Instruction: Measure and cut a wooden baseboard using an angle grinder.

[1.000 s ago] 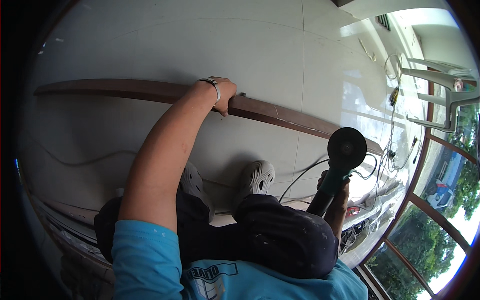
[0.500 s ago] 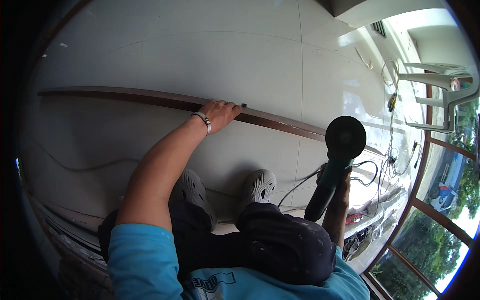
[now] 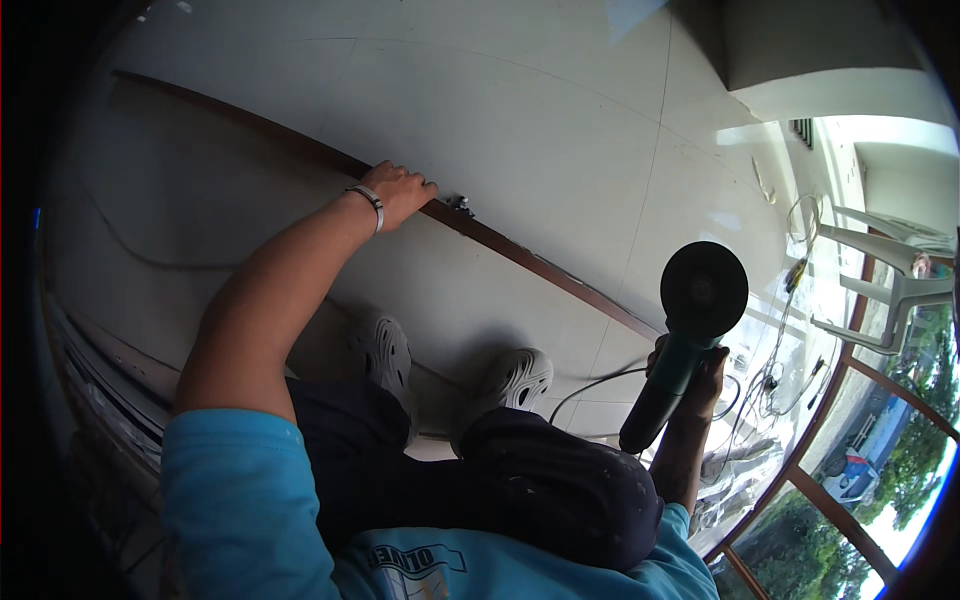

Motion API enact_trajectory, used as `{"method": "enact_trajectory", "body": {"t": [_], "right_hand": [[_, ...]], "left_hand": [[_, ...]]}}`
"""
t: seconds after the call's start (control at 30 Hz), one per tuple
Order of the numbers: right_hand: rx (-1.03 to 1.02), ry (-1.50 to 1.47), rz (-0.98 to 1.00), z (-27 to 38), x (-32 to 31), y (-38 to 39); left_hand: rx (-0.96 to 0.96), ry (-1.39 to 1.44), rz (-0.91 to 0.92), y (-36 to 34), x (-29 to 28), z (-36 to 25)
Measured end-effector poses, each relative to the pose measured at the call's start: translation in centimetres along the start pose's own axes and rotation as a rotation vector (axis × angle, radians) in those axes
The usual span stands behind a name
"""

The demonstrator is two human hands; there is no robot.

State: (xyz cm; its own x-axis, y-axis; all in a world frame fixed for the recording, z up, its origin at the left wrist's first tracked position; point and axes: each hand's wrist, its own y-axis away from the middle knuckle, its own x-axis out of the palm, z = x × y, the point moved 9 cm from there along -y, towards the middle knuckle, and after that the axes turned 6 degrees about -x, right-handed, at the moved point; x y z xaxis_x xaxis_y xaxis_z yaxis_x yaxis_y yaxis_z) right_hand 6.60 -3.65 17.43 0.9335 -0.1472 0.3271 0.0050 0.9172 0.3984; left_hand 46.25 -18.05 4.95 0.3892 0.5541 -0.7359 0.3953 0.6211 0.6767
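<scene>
A long, narrow brown wooden board point(image 3: 510, 250) lies slantwise over the floor, from the far left toward the right. My left hand point(image 3: 400, 195), a metal band on its wrist, is closed over the board's upper edge. Just to the right of those fingers, a small dark metal fitting point(image 3: 461, 206) sits against the far side of the board. A dark green angle grinder point(image 3: 675, 375) is in my right hand point(image 3: 712, 375), whose fingers wrap its body mostly from behind. Its round black disc point(image 3: 704, 290) points up and away from me, apart from the board. Whether it spins cannot be told.
A dark cable point(image 3: 590, 383) runs on the pale tiled floor point(image 3: 530, 120) near my shoes point(image 3: 515, 380). More tangled cords point(image 3: 775, 385) lie at the right, near a white plastic chair point(image 3: 895, 285) and brown-framed windows point(image 3: 840, 515). A wall block point(image 3: 830, 60) stands at the far right.
The whole view has shifted and turned. The board now slants more steeply, and its pale face no longer shows as it did. The metal fitting is more exposed. Both hands keep their holds.
</scene>
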Motion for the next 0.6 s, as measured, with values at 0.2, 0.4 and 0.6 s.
{"method": "enact_trajectory", "body": {"t": [0.2, 0.4, 0.6], "right_hand": [[-0.065, -0.137, 0.133, 2.2, 3.6, -5.9], [-0.214, -0.109, 0.218, 1.8, 8.0, -10.0], [-0.216, -0.099, 0.362, 1.4, 9.8, -11.3]], "left_hand": [[0.216, 0.589, -0.815, 5.5, -6.7, -7.3], [0.319, 1.871, -0.302, 5.7, -11.2, -23.3], [0.148, 1.803, -0.452, 1.8, -10.2, -22.2]]}}
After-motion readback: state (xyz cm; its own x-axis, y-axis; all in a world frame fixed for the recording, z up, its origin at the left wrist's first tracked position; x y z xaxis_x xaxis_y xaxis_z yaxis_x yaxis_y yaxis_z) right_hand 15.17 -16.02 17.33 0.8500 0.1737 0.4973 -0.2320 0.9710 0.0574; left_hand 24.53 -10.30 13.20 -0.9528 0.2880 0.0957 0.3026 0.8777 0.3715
